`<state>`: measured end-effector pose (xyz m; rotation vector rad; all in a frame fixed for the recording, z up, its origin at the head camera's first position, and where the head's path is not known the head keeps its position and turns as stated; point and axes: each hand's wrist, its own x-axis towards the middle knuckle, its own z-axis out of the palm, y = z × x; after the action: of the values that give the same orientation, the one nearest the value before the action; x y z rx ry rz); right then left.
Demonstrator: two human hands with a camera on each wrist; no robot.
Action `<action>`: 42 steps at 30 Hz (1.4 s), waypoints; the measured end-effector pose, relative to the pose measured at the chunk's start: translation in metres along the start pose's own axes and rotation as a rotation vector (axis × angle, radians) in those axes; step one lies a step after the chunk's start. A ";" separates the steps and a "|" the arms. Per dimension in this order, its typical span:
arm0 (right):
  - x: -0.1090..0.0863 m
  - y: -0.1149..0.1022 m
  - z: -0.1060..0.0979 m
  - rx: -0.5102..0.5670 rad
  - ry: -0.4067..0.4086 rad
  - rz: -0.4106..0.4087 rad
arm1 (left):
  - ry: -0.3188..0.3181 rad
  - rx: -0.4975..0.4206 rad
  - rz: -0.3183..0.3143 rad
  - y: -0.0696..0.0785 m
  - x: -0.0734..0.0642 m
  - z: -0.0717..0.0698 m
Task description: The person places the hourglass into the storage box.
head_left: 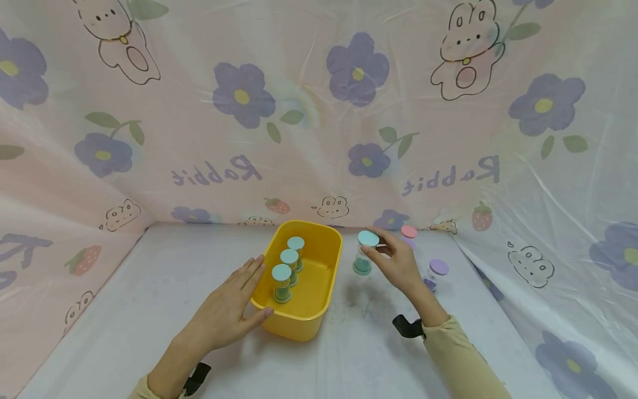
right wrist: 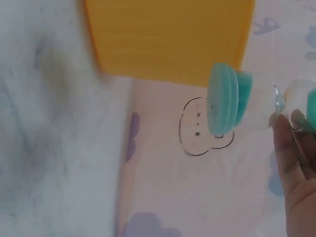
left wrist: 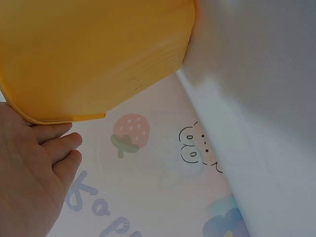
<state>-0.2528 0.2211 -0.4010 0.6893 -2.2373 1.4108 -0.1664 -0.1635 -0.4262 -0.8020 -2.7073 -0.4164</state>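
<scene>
My right hand (head_left: 397,262) pinches a teal-capped sand timer (head_left: 363,262) by its upper part, to the right of a yellow bin (head_left: 319,317). In the right wrist view, that sand timer (right wrist: 224,101) shows clear glass bulbs and is held off the table, fingertips near its narrow waist. With straight fingers, my left hand (head_left: 222,310) touches the bin's left rim, the thumb lying near its front corner. Inside the bin, three more teal-capped sand timers stand in a row along the left side, the nearest sand timer (head_left: 282,284) at the front.
Beyond my right hand stand a purple-capped sand timer (head_left: 438,270) and a pink-capped one (head_left: 408,231); another purple cap (head_left: 410,243) is partly hidden by the hand. A patterned curtain (head_left: 309,138) hangs behind the white table (head_left: 164,266) and along its sides.
</scene>
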 end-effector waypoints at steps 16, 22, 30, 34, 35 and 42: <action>0.011 -0.029 0.004 0.072 -0.029 -0.197 | -0.002 -0.005 0.001 0.000 0.001 -0.001; 0.017 -0.039 0.008 0.077 -0.030 -0.244 | -0.002 0.000 0.001 0.000 0.001 -0.001; 0.025 -0.050 0.016 0.100 -0.066 -0.271 | -0.004 0.001 -0.004 0.001 0.001 -0.001; 0.027 -0.054 0.023 0.116 -0.084 -0.287 | -0.007 -0.005 -0.011 0.001 0.000 0.000; 0.028 -0.055 0.025 0.120 -0.088 -0.291 | -0.007 -0.006 -0.012 0.001 0.000 0.000; 0.029 -0.060 0.041 0.133 -0.136 -0.292 | -0.005 -0.003 -0.013 0.001 0.000 0.000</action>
<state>-0.2428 0.1562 -0.3585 1.1371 -2.0486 1.4086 -0.1659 -0.1623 -0.4258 -0.7871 -2.7188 -0.4214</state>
